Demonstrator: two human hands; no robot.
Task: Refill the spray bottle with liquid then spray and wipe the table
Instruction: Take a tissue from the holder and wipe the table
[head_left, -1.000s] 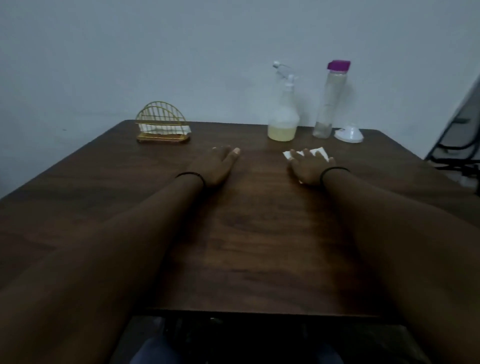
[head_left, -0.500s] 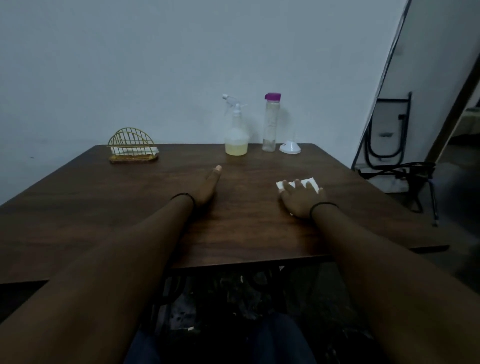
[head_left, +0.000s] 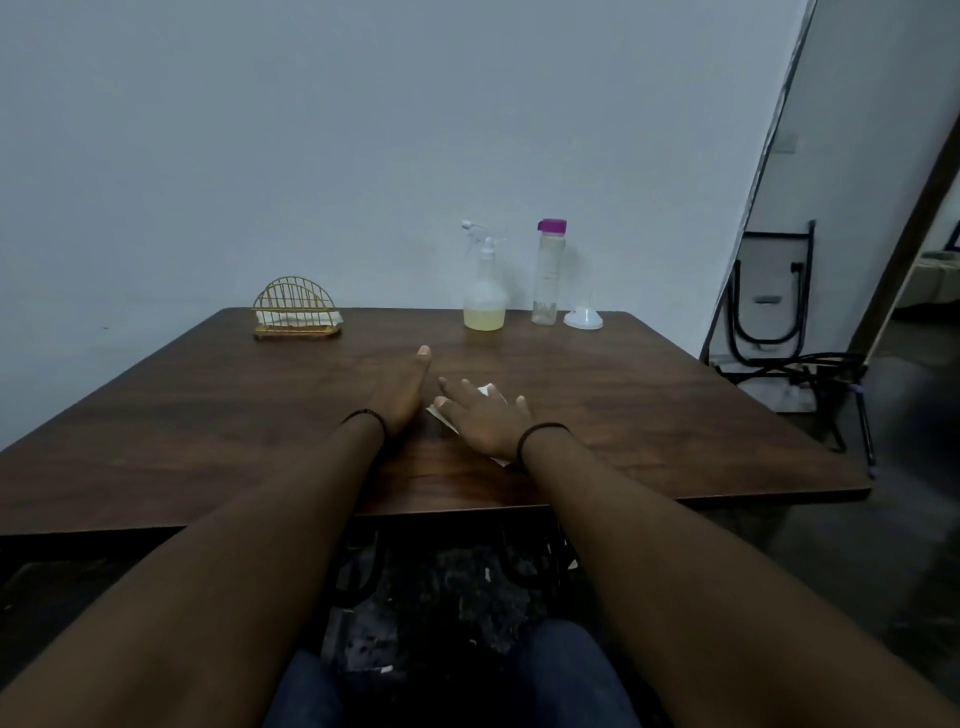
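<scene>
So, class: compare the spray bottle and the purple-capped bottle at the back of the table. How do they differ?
The spray bottle has a white trigger head; the purple-capped bottle has a flat cap. The spray bottle flares at its base and holds yellowish liquid; the purple-capped bottle is a straight, taller cylinder that looks nearly empty. Both stand upright, clear-walled.

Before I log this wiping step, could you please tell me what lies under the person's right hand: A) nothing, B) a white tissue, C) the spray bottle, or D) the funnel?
B: the right hand lies flat on a white tissue on the table, while the funnel and spray bottle stand apart at the far edge.
</scene>
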